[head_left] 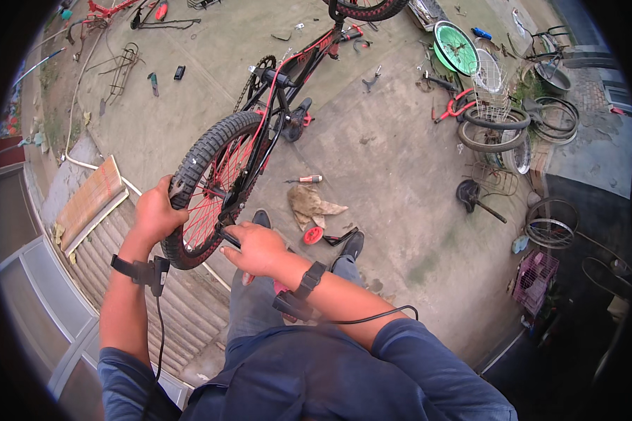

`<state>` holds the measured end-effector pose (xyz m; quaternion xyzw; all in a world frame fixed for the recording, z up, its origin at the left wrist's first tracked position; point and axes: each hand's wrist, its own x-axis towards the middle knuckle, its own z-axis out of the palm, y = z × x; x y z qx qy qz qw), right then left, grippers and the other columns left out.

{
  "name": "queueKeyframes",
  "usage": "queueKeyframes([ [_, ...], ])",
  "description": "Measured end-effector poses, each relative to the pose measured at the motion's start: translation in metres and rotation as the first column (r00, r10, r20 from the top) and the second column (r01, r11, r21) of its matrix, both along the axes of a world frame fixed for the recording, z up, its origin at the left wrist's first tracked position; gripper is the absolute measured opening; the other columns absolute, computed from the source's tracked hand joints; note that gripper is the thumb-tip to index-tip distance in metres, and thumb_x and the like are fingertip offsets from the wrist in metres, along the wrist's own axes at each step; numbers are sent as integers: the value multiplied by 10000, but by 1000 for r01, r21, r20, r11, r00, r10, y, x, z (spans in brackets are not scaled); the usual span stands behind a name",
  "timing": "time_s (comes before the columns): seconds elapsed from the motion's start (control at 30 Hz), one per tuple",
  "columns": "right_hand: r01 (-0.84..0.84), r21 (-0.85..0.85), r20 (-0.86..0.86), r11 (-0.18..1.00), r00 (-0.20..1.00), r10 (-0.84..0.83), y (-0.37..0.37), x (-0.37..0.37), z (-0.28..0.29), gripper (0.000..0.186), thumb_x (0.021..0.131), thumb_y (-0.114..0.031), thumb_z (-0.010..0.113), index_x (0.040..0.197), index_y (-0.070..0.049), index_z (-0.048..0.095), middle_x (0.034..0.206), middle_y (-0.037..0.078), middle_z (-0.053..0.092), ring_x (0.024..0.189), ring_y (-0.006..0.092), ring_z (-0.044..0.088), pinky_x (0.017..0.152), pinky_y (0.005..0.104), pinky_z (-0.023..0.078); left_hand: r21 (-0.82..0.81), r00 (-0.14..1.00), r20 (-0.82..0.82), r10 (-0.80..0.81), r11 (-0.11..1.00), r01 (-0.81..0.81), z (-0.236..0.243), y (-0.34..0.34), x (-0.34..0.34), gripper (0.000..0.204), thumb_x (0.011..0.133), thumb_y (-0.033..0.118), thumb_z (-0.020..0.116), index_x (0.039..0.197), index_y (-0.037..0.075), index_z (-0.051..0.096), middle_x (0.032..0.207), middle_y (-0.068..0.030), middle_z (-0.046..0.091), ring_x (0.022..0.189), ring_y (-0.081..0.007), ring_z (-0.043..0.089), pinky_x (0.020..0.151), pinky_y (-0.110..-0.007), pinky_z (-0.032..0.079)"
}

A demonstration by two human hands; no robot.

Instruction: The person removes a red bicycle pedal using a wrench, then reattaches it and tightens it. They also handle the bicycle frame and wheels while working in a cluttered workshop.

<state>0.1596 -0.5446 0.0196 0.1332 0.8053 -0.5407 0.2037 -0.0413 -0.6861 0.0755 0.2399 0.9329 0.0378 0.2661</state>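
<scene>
A black and red bicycle (281,88) stands ahead of me, its knobby wheel with red spokes (211,172) closest. My left hand (160,214) grips the left side of that tire, fingers wrapped round it. My right hand (256,245) is closed on a black bar at the lower right of the wheel, beside the frame; whether the bar is part of the bike or a tool is unclear. Below and right of the bike lie a screwdriver (309,179), a tan rag (309,203), a small red round part (312,235) and a black bent part (340,237).
Loose wheels (498,144), a green basin (442,49), a wire basket (491,84), a saddle with post (470,196) and a pink cage (534,281) stand at the right. Corrugated sheeting (140,281) and a board (95,200) are at the left; small tools lie scattered at the back.
</scene>
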Motion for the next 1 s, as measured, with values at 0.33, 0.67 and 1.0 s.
queueKeyframes([
  [0.33, 114, -121, -100, 986, 987, -127, -18, -74, -14, 412, 868, -314, 646, 1202, -75, 667, 1071, 181, 656, 984, 389, 645, 871, 463, 524, 29, 999, -29, -40, 999, 41, 17, 3, -79, 713, 623, 169, 752, 1282, -33, 574, 891, -265, 700, 855, -399, 701, 774, -438, 558],
  [0.67, 53, -149, 25, 987, 998, -49, -38, -76, -45, 494, 858, -332, 673, 1257, -44, 629, 1131, 194, 627, 1049, 385, 628, 913, 436, 510, -5, 996, -45, -79, 997, 79, -10, -4, -80, 680, 628, 139, 726, 1280, 13, 586, 853, -255, 694, 804, -417, 692, 729, -468, 558],
  [1.0, 484, 346, -361, 804, 859, -362, 331, -123, 49, 772, 831, -387, 806, 1396, 38, 495, 1338, 211, 598, 1215, 303, 612, 1008, 412, 497, -70, 1000, -18, 15, 997, -16, -3, -2, -78, 706, 635, 114, 735, 1307, -7, 558, 923, -235, 704, 843, -405, 693, 757, -466, 557],
])
